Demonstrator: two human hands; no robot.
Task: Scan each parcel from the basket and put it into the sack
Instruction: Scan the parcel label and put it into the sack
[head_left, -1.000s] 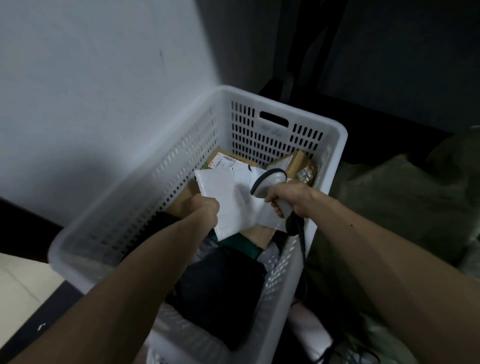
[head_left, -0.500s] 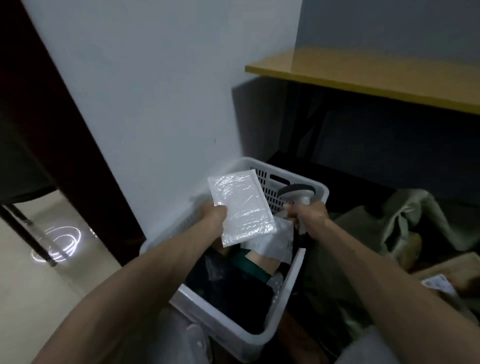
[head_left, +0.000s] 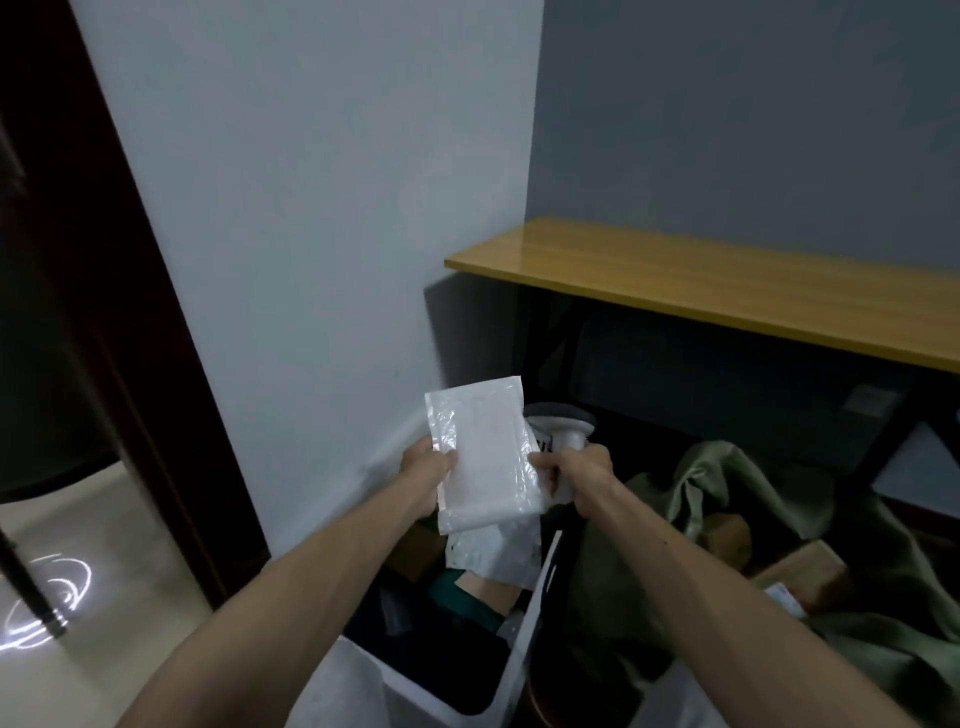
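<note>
My left hand (head_left: 427, 468) grips the left edge of a white plastic parcel (head_left: 485, 452) and holds it up above the white basket (head_left: 524, 634). My right hand (head_left: 579, 475) grips the handle of a grey barcode scanner (head_left: 563, 426), whose head sits just right of and behind the parcel. A second white mailer (head_left: 493, 553) hangs below the raised one, and dark and brown parcels lie lower in the basket. The olive green sack (head_left: 727, 525) lies open at the right with brown boxes (head_left: 802, 574) inside.
A pale wall runs right behind the basket. A wooden shelf (head_left: 727, 291) on a dark frame spans the upper right above the sack. A dark door frame (head_left: 104, 312) and a black pole (head_left: 26, 587) stand at the left over a light tiled floor.
Both hands have risen out of the basket with the white parcel and the scanner. The parcel now stands more upright, and the view has tilted up toward the wall and shelf.
</note>
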